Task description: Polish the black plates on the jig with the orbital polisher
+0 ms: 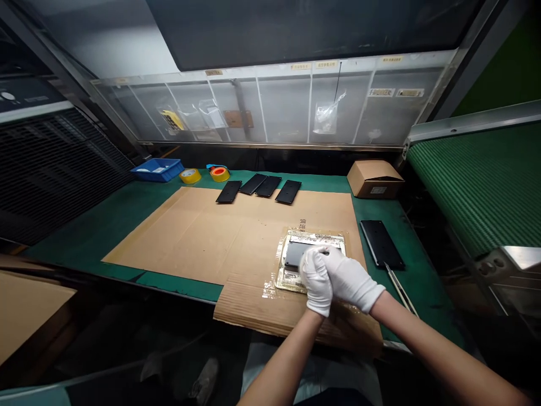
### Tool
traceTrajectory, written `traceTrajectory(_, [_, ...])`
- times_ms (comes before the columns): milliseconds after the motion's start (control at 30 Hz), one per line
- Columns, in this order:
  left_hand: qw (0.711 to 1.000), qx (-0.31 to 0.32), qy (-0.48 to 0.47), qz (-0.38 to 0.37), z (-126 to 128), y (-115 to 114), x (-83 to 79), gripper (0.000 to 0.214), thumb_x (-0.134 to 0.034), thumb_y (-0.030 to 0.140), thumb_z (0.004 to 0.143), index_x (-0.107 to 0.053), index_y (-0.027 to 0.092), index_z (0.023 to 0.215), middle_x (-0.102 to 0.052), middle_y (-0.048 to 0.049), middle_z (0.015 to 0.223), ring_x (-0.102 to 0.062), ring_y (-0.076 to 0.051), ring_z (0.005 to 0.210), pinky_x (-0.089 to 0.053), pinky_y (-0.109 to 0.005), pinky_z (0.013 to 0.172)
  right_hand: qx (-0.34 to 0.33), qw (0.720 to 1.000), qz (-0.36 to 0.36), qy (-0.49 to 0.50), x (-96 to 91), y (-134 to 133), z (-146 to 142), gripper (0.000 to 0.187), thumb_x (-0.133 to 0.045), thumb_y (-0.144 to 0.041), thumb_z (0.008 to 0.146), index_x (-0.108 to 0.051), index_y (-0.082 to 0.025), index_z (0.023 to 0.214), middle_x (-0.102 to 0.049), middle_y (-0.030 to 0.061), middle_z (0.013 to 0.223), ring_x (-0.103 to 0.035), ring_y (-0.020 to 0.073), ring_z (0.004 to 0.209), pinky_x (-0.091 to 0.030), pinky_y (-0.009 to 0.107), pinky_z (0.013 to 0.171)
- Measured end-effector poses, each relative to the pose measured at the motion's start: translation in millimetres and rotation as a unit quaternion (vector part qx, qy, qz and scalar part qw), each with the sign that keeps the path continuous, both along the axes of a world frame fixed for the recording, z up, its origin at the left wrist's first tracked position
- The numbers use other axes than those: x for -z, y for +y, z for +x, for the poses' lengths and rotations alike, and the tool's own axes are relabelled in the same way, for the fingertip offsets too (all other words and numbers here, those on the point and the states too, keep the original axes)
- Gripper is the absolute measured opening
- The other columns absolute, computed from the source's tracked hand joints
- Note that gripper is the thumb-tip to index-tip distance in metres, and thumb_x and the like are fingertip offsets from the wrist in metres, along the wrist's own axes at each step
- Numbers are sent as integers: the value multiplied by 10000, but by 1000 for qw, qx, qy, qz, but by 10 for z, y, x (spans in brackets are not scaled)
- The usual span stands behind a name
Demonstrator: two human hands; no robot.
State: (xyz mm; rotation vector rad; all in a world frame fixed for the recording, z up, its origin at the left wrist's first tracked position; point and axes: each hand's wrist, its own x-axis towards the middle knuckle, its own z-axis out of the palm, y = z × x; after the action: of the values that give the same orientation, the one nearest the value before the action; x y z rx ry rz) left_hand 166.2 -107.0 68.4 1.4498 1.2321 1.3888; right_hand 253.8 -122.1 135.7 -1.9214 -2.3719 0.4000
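The white-gloved left hand [316, 282] and right hand [350, 277] sit pressed together, fingers overlapping on a thin dark rectangular panel [296, 254]; whether they pinch it cannot be told. It lies on a glossy silver-edged film sheet [291, 279] and looks stiff, light, slippery and probably fragile, best held by its long edges. Just right of the grip lies a black slab [381, 244]; beyond the hands, four more [267, 186] rest on brown cardboard [203, 237].

From where I stand, the white-gloved fingers [318, 272] cover most of the dark panel [294, 254] beneath them, and the printed labels [381, 92] far beyond the fingertips are too small to read.
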Motion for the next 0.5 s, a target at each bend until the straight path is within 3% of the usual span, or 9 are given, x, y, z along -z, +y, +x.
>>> traceTrajectory(100, [999,1,-10,42,24,143,-181,358,-427,481,1066,-707,280,1165,-720,-134,1249,-677,-304,1182,-506,-528,1131,76,997,3,33,15,280,181,464,-517,-338,993,-560,-236,1443,-641,151,1278,-695,231,927,-516,315,796])
traceTrajectory(200, [997,-14,23,70,-265,106,-170,320,-477,437,1055,-690,283,1238,-705,-106,1305,-645,-283,1262,-477,-521,1185,175,983,23,43,48,714,366,575,-568,-457,969,-508,-249,1501,-649,157,1224,-701,252,899,-470,319,763])
traceTrajectory(333, [991,-79,89,61,-934,-106,226,348,-513,453,1030,-679,251,1260,-711,-119,1282,-662,-282,1242,-501,-523,1163,232,971,30,48,95,1141,700,626,-570,-415,961,-476,-137,1514,-626,239,1255,-701,282,984,-433,333,780])
traceTrajectory(433, [984,-123,121,42,-1281,-191,521,342,-542,500,1004,-701,260,1190,-729,-111,1215,-697,-294,1177,-545,-532,1113,255,966,22,38,104,1201,874,681,-568,-407,959,-430,-67,1532,-612,280,1248,-700,315,996,-435,363,796])
traceTrajectory(500, [983,-124,133,38,-1341,-200,605,324,-556,497,994,-705,266,1165,-736,-108,1195,-706,-301,1161,-558,-541,1094,263,964,33,18,95,1146,841,741,-616,-414,934,-397,-56,1545,-587,304,1290,-656,382,1103,-439,422,873])
